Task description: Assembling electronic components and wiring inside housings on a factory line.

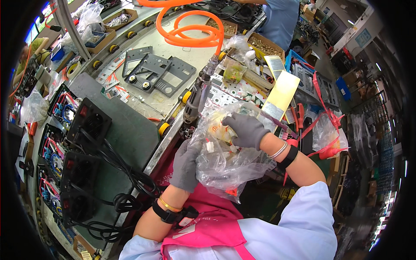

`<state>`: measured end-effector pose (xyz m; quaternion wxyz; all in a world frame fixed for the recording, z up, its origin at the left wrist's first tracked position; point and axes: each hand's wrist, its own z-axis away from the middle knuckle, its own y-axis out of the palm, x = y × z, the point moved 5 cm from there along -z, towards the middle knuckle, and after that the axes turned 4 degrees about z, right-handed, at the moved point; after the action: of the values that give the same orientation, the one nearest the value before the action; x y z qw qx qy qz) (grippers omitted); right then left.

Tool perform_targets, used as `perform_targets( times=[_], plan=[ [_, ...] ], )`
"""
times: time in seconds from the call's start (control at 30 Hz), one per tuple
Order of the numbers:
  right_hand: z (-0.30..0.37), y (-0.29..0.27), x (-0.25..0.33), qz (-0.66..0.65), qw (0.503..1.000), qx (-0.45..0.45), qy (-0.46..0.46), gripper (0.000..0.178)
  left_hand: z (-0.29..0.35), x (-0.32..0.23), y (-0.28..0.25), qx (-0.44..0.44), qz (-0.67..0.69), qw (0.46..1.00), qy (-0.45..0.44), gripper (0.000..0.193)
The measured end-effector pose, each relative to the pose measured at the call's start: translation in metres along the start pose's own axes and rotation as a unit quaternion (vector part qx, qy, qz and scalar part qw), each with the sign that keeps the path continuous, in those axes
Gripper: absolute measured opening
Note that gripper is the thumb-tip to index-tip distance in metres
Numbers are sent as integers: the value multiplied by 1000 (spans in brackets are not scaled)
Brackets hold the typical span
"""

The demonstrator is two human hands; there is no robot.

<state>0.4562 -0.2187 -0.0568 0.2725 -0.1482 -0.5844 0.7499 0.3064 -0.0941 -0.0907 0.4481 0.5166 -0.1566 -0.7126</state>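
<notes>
A clear plastic bag (227, 171) hangs over the table's near edge in front of me. My left hand (186, 167), in a grey glove, grips the bag's left side. At the bag's mouth is my right hand (248, 130), also gloved, its fingers curled inward over the contents; what they hold, if anything, I cannot make out. Inside the bag show a white connector (210, 146), thin yellowish wires and a small red piece (232, 191) near the bottom. Just beyond my left hand stands a metal air screwdriver (200, 93) on an orange hose.
Black bracket plates (160, 71) lie on the metal worktable (186, 54). Black power units with cables (89, 125) cover the left bench. To the right are a yellow plate (286, 91), red-handled screwdrivers (299, 115) and boxes of small parts (264, 44). Another person's blue sleeve (281, 21) is across the table.
</notes>
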Motion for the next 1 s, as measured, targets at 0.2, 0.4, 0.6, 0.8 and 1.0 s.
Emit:
perform_targets(
  times=[0.2, 0.4, 0.6, 0.8, 1.0],
  plan=[
    [-1, 3, -6, -24, 998, -63, -11, 43, 0, 1, -1, 7, 4, 1000, -1, 32],
    [3, -8, -28, -167, 983, -69, -9, 38, 2, -1, -1, -1, 5, 1000, -6, 31],
    [17, -39, -34, -359, 922, -105, -103, 38, 3, -3, 2, -1, 1, 1000, -11, 30],
    [-4, -64, -100, -458, 865, -204, -17, 35, 7, -1, 2, 7, 13, 1000, -20, 29],
    [-32, -26, -119, 35, 982, -160, 96, 32, 8, 3, -1, 0, -11, 1000, -11, 31]
  ],
)
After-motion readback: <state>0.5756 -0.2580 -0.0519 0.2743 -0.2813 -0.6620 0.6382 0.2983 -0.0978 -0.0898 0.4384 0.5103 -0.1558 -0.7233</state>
